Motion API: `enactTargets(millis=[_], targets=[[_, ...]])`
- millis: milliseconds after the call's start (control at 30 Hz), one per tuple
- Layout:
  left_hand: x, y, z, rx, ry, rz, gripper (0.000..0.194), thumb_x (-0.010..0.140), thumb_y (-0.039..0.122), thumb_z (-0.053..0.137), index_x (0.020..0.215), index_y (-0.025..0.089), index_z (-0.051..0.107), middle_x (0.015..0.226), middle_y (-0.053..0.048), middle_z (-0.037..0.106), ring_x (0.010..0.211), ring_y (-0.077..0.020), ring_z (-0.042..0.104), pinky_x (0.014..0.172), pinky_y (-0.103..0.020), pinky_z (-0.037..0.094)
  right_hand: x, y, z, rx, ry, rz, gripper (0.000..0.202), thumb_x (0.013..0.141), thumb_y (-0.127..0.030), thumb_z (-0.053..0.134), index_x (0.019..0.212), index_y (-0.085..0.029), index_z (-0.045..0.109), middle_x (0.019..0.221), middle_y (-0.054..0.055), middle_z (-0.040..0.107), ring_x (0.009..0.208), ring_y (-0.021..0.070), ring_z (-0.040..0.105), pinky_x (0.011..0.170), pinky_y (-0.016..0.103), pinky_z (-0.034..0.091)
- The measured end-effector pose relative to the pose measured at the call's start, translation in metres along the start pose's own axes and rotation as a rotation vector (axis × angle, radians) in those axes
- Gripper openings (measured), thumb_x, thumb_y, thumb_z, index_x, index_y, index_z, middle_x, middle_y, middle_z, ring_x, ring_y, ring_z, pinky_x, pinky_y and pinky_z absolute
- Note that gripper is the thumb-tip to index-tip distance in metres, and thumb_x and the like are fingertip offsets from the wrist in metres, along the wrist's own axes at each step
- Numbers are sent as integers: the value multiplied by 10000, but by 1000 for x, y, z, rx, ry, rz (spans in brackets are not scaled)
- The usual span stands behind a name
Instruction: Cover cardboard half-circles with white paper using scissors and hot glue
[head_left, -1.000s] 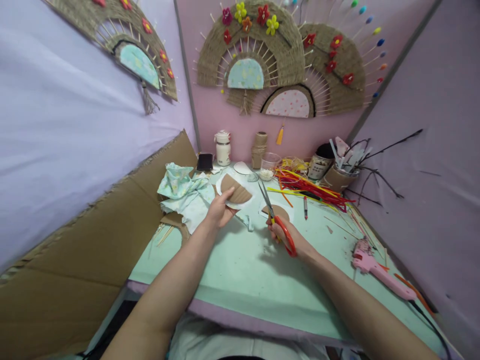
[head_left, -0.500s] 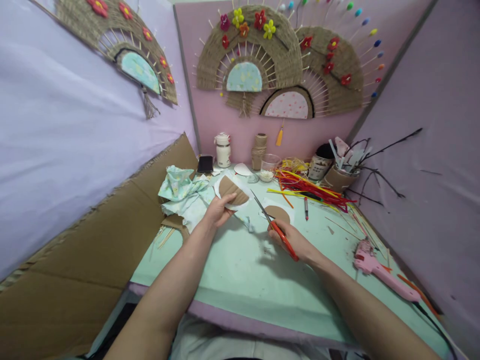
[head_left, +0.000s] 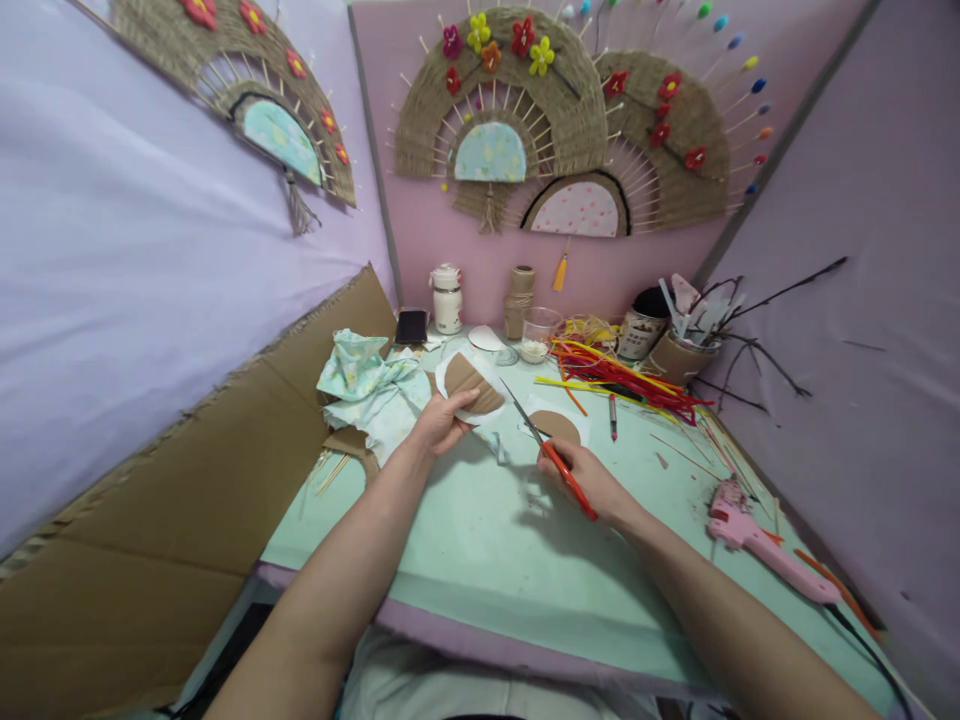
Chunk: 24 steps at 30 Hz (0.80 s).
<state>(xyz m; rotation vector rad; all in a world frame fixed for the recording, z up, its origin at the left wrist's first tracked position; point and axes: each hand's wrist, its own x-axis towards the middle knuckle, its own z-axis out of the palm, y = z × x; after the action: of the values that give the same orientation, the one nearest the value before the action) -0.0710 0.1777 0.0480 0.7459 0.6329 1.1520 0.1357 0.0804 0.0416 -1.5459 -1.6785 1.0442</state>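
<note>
My left hand (head_left: 444, 422) pinches a half-round cardboard piece (head_left: 466, 382) that has a pale border of cloth or paper around it. Red-handled scissors (head_left: 568, 480) are in my right hand (head_left: 576, 472), their blades parted and pointing up and left toward the cardboard piece, with a gap between. Under the blades, on the table, lies another cardboard piece (head_left: 559, 426) on white material. Crumpled patterned cloth (head_left: 367, 375) sits just left of my left hand.
A pink glue gun (head_left: 769, 550) lies at the right. Red and yellow pipe cleaners (head_left: 630, 378), a pen (head_left: 613, 418), a clear cup (head_left: 541, 330) and a white bottle (head_left: 447, 300) are farther back. A large cardboard sheet (head_left: 187, 480) leans at the left.
The cardboard piece in my left hand has turned slightly and shifted a little to the right. My right hand and the scissors are almost where they were.
</note>
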Motion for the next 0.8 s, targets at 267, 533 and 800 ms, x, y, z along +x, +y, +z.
enactTargets(millis=[267, 533, 800], targets=[[-1, 1, 1, -3, -13, 4, 484, 700, 73, 717, 1167, 167, 634, 1107, -83, 729, 1058, -260, 676, 1017, -490, 490, 1, 3, 0, -10, 19, 4, 295, 721, -481, 574, 683, -201, 489, 593, -51, 441, 585, 127, 405, 554, 256, 317], [-1, 3, 0, 13, 7, 0, 479, 690, 91, 732, 1155, 167, 644, 1093, -81, 731, 1032, -252, 682, 974, -464, 522, 3, 5, 0, -18, 24, -10, 325, 703, -505, 600, 680, -191, 518, 607, -40, 467, 599, 137, 430, 558, 264, 339], [2, 3, -4, 17, -14, 7, 514, 684, 97, 732, 1183, 169, 631, 1129, -89, 721, 1065, -255, 671, 984, -444, 518, 0, 3, -1, -33, 42, 2, 331, 715, -507, 605, 674, -181, 566, 576, -35, 483, 560, 128, 423, 506, 248, 316]])
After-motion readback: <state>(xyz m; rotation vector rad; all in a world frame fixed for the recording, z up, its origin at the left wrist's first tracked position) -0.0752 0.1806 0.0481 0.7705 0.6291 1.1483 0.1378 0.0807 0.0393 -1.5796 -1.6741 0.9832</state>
